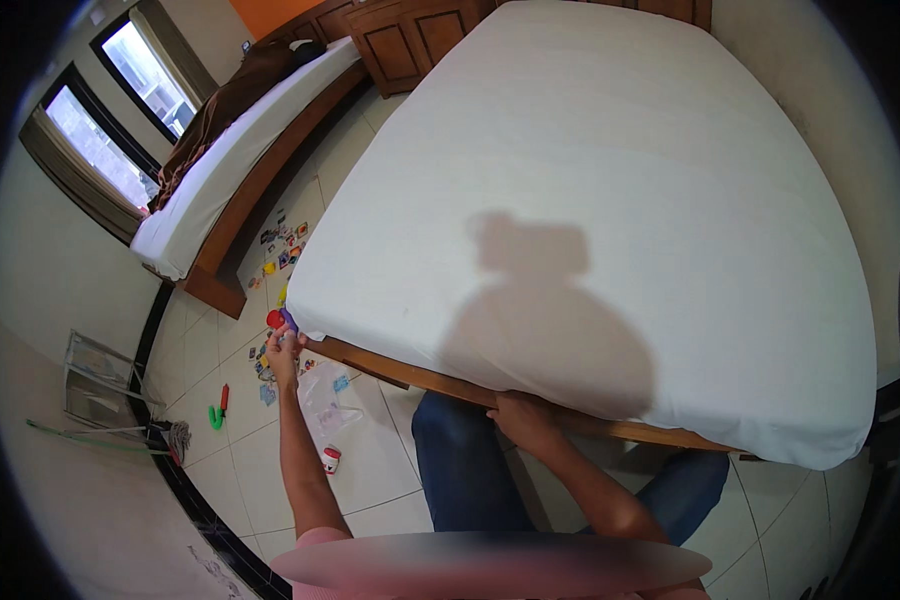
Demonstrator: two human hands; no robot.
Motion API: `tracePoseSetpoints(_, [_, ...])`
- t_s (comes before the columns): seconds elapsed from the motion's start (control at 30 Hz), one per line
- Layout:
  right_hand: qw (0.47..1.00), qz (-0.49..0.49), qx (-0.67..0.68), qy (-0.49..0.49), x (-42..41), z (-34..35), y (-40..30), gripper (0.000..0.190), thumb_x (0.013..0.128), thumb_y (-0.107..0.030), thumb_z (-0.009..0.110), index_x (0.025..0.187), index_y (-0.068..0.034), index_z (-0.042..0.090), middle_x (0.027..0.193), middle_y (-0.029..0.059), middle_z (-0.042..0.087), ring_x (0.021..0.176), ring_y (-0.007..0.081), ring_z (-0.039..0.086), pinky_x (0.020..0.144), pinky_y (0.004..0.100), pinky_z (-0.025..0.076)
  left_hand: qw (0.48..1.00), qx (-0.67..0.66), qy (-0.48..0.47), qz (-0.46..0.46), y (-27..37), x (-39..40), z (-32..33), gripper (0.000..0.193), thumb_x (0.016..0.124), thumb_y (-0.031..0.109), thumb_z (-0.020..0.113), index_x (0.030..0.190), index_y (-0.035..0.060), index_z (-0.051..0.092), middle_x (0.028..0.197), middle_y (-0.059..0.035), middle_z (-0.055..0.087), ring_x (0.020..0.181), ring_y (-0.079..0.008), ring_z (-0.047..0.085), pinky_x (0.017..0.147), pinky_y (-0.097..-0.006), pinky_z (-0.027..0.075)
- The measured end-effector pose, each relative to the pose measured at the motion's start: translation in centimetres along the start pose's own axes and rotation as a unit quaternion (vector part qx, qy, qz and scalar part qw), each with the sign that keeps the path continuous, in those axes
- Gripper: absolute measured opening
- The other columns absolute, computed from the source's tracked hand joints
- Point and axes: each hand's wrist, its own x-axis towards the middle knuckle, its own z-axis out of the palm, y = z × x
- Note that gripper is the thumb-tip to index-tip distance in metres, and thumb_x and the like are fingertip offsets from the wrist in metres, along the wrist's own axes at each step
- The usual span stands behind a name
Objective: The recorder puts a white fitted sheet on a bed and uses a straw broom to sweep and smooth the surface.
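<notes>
A mattress (pixel 607 165) covered in a white fitted sheet lies before me on a wooden bed frame (pixel 420 381). My left hand (pixel 283 356) is at the near left corner of the bed, its fingers bent close to the sheet edge. Just beyond the fingertips are a purple plastic thing (pixel 290 319) and a red round toy (pixel 274 319) on the floor side; whether I touch them is unclear. My right hand (pixel 529 424) rests against the frame's front rail below the sheet edge, with part of its fingers hidden. My knees, in blue jeans (pixel 457 465), are against the bed's foot.
Scattered cards and small toys (pixel 285 247) lie between the beds. A clear plastic bag (pixel 326 401), a red-lidded jar (pixel 331 459) and a green-and-red toy (pixel 220 409) are on the tiles. A second bed (pixel 217 247) stands left; a wire rack (pixel 105 382) leans by the wall.
</notes>
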Motion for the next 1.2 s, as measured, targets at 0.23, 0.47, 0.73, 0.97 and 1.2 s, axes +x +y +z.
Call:
tracePoseSetpoints(0.23, [1.0, -0.019, -0.007, 0.002, -0.2, 0.2, -0.2, 0.03, 0.079, -0.024, 0.066, 0.088, 0.004, 0.061, 0.085, 0.0223, 0.063, 0.08, 0.0363, 0.062, 0.073, 0.0433, 0.049, 0.946, 0.221, -0.22, -0.09, 1.0, 2.0, 1.7, 0.034, 0.073, 0.009, 0.068, 0.106, -0.0002, 0.062, 0.075, -0.0045, 0.062, 0.067, -0.0127, 0.059, 0.055, -0.023, 0.05])
tracePoseSetpoints(0.47, [0.993, 0.062, -0.008, -0.097, 0.4, -0.6, -0.6, 0.037, 0.08, -0.025, 0.066, 0.096, 0.007, 0.058, 0.096, 0.0253, 0.06, 0.092, 0.0396, 0.058, 0.083, 0.0449, 0.044, 0.858, 0.477, -0.106, 0.156, 0.0, 4.2, 5.0, 0.035, 0.069, 0.018, 0.068, 0.1, 0.0029, 0.064, 0.095, -0.0207, 0.065, 0.091, -0.0368, 0.063, 0.073, -0.042, 0.05])
tracePoseSetpoints(0.73, [0.995, 0.061, -0.033, -0.067, 0.8, -0.9, -1.8, 0.031, 0.079, -0.024, 0.066, 0.083, 0.006, 0.063, 0.079, 0.0219, 0.063, 0.078, 0.0375, 0.062, 0.073, 0.0424, 0.049, 0.871, 0.44, -0.045, 0.216, -0.3, 5.2, 5.4, 0.035, 0.075, 0.025, 0.062, 0.1, 0.0011, 0.064, 0.096, -0.022, 0.065, 0.094, -0.0376, 0.061, 0.076, -0.0428, 0.048])
tracePoseSetpoints(0.97, [0.999, 0.04, -0.004, 0.025, -0.1, 0.8, -1.4, 0.029, 0.071, -0.015, 0.067, 0.09, 0.006, 0.063, 0.086, 0.0206, 0.063, 0.087, 0.0362, 0.06, 0.083, 0.047, 0.045, 0.876, 0.37, 0.167, 0.261, -1.8, -1.5, 4.9, 0.037, 0.081, 0.013, 0.057, 0.113, -0.0057, 0.051, 0.108, -0.0253, 0.056, 0.1, -0.0384, 0.055, 0.083, -0.0409, 0.044])
tracePoseSetpoints(1.2, [0.998, 0.066, 0.0, 0.014, -0.2, -0.5, -0.4, 0.027, 0.07, -0.011, 0.065, 0.091, 0.005, 0.062, 0.095, 0.0274, 0.059, 0.092, 0.0368, 0.059, 0.08, 0.0442, 0.047, 0.867, 0.278, -0.158, 0.382, 3.5, -25.8, 19.1, 0.015, 0.08, 0.002, 0.057, 0.095, 0.0007, 0.055, 0.099, -0.0155, 0.056, 0.092, -0.0308, 0.053, 0.079, -0.0387, 0.04])
